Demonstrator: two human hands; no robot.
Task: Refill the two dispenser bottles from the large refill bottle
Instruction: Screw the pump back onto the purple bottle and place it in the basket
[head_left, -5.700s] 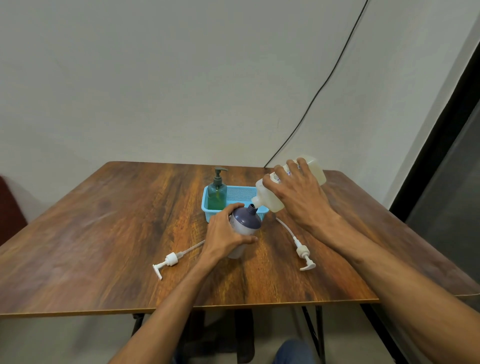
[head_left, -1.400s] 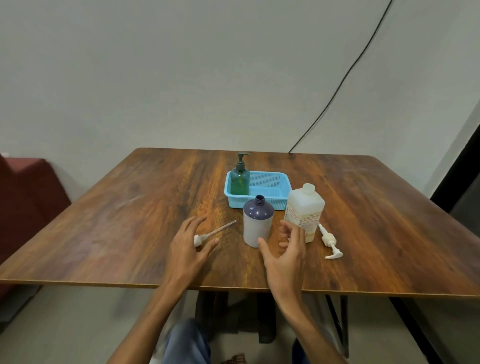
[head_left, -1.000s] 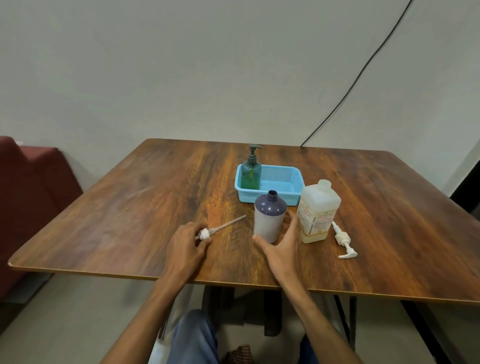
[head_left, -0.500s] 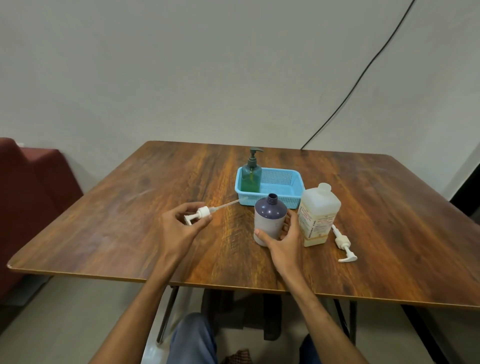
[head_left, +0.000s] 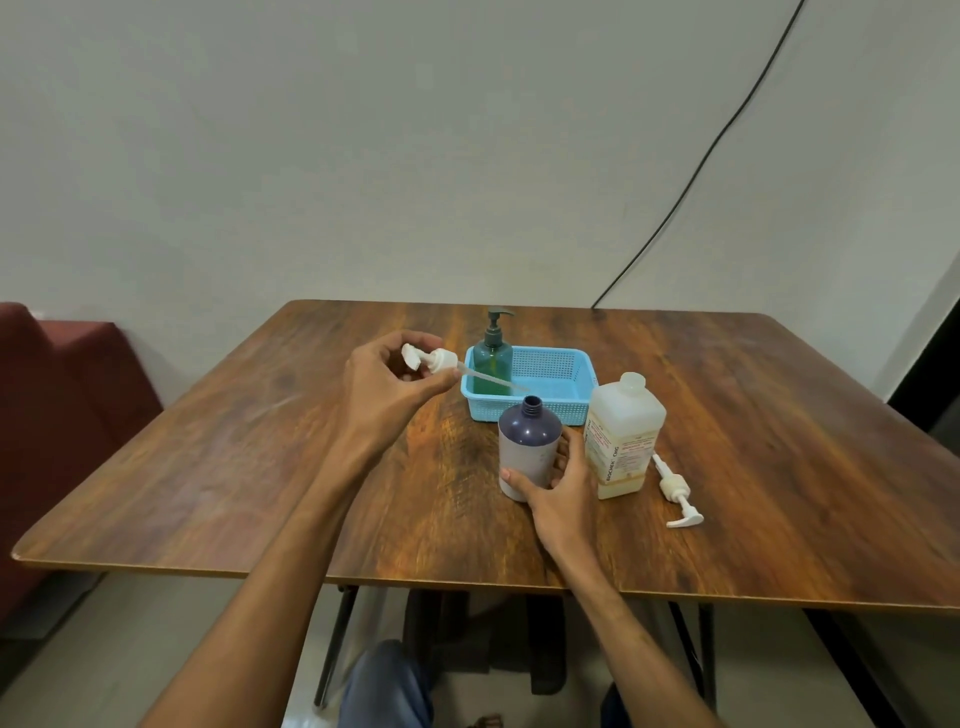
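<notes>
A purple-topped dispenser bottle (head_left: 527, 441) stands upright and uncapped on the wooden table (head_left: 249, 467). My right hand (head_left: 558, 491) grips its lower body. My left hand (head_left: 387, 389) holds a white pump head (head_left: 434, 359) in the air, its thin tube slanting down toward the bottle's open neck. The large translucent refill bottle (head_left: 623, 436) stands uncapped just right of the purple bottle. A green dispenser bottle (head_left: 492, 353) with its pump on stands in the blue basket (head_left: 558, 410).
A second white pump head (head_left: 675, 491) lies on the table right of the refill bottle. A black cable (head_left: 701, 166) runs down the wall behind the table. A dark red seat (head_left: 62, 395) stands at the left.
My left hand has lifted the white pump head off the table and carried it up and right toward the purple bottle. My right hand has closed around that bottle's base.
</notes>
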